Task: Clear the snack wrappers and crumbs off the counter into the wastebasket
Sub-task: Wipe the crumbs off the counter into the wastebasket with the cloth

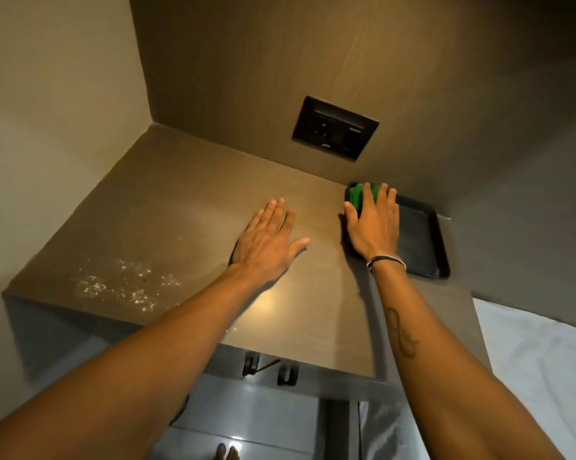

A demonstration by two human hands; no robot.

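Observation:
White crumbs [124, 287] lie scattered on the brown counter [167, 207] near its front left corner. My left hand [270, 240] rests flat on the counter's middle, fingers spread, holding nothing. My right hand [374, 224] lies palm down on a green wrapper [359, 194] at the left end of a black tray [422, 240] in the back right corner. The hand covers most of the wrapper; only its far edge shows between the fingers. No wastebasket is in view.
A dark switch panel [334, 127] is set in the wooden back wall. Below the counter's front edge hang two dark hooks [270, 370]. A white bed sheet [538, 366] lies to the right. A grey tiled floor [246, 416] shows below.

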